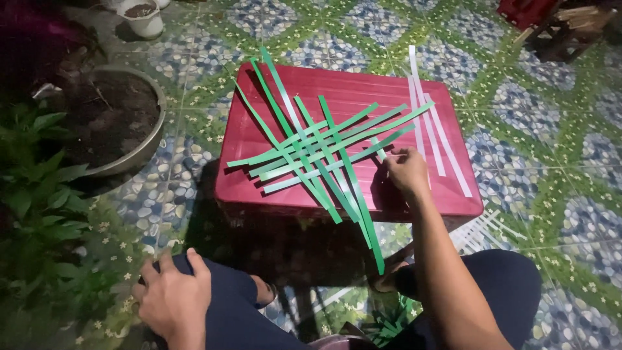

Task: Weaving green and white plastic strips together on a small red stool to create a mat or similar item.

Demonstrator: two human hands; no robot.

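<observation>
At the far left, leafy plants [35, 188] crowd the edge of the view, with a wide metal basin of dark soil [116, 123] beside them and a small white pot [144, 16] further back. The left hand [172, 295] rests flat on the person's knee, fingers loosely together, holding nothing.

In the middle, a low red plastic table [259, 188] carries the green strips [324, 155], crossed over and under one another in a loose, half-made mat that fans out past the table's near edge. They look thin, flat and very light, springy rather than limp, and probably smooth enough to slip out of the weave if pulled sideways. They would likely crease if bent sharply. The best hold seems to be a pinch on a free end, near where it leaves the weave, with the crossing held down so it does not shift.

The right hand [407, 170] is at the right edge of the weave, fingertips pressed together on the end of a strip. Just beyond it lie a few loose white strips [431, 129], pale and long, on the same table.

The floor is patterned tile in blue, green and white [531, 162], dimly lit. A dark wooden frame [567, 32] stands at the top right.
</observation>
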